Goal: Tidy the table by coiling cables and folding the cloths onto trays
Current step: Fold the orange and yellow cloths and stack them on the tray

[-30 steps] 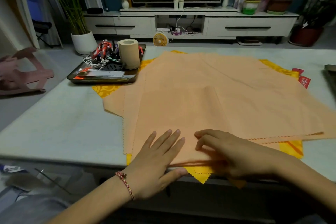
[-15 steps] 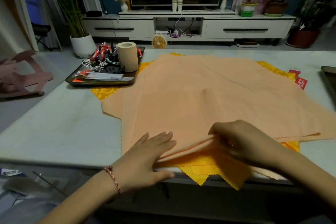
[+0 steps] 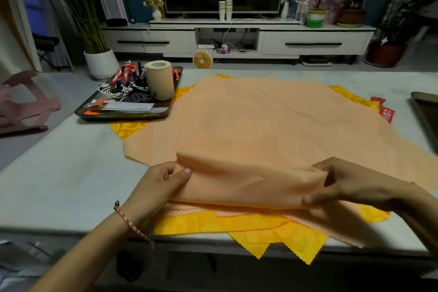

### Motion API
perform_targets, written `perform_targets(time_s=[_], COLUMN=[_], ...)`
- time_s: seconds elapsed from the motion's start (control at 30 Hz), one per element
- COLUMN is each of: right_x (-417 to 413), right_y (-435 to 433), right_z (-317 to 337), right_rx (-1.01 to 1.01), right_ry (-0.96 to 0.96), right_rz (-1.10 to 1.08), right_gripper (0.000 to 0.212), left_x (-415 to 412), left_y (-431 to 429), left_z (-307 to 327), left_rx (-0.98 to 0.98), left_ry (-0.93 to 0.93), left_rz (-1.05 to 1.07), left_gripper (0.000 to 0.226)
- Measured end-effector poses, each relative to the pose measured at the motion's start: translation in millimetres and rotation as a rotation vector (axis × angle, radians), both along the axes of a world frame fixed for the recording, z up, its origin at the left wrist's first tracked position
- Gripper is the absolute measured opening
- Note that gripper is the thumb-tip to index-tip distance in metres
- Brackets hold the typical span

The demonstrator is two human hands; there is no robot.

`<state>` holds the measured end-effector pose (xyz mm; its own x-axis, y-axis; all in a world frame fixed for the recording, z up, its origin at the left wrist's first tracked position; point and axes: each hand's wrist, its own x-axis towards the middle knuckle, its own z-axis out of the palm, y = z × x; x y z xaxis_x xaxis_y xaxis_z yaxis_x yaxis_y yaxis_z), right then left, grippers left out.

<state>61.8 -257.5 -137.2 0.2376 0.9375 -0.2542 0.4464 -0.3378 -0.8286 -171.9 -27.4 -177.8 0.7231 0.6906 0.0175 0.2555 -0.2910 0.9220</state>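
Observation:
A stack of pale orange cloths [image 3: 272, 125] lies spread over yellow patterned cloths [image 3: 272, 234] on the white table. My left hand [image 3: 161, 185] pinches the near left corner of the top orange cloth, thumb on top. My right hand [image 3: 350, 187] pinches its near right corner. The near edge of that cloth is lifted off the pile and curled back toward the far side. A dark tray [image 3: 123, 114] at the back left holds coiled cables [image 3: 118, 85] and a beige roll [image 3: 160, 79].
A second dark tray [image 3: 426, 114] pokes in at the right edge, with small red packets [image 3: 386, 112] beside it. The yellow cloths overhang the table's near edge. Bare white tabletop [image 3: 59, 180] stretches to the left of the cloths.
Both hands went from lying flat on the cloths to pinching the top orange cloth's near corners, and its near edge has been lifted and pulled up off the pile.

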Motion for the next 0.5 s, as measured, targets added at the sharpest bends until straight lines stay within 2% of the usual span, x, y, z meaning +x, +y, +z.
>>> perform_targets(time_s=[0.13,0.2,0.27,0.33,0.43,0.5], right_x=[-4.9,-8.1,-5.8,-1.1,-1.5,-4.7], right_y=[15.6,34.4,54.7,68.1,74.1,75.0], right_z=[-9.3,-19.2,-29.8,-41.6,-51.3,-55.3], right_rx=[0.378,0.431,0.333,0.182,0.102,0.040], right_ry=[0.219,0.195,-0.084,-0.393,-0.549,-0.637], right_rz=[-0.344,-0.504,-0.649,-0.724,-0.716,-0.683], right_gripper=[0.029,0.023,0.018,0.028,0.031,0.029], left_x=[10.3,25.0,41.4,52.2,55.1,57.1], left_y=[6.3,8.7,9.4,13.0,13.1,12.6], left_z=[7.3,7.3,3.2,-6.0,-14.2,-17.3], left_rx=[-0.036,-0.055,-0.002,0.141,0.326,0.395], left_ry=[-0.084,-0.099,-0.033,0.130,0.283,0.351], left_rz=[0.087,0.185,0.305,0.369,0.373,0.386], left_gripper=[0.033,0.038,0.039,0.039,0.034,0.022])
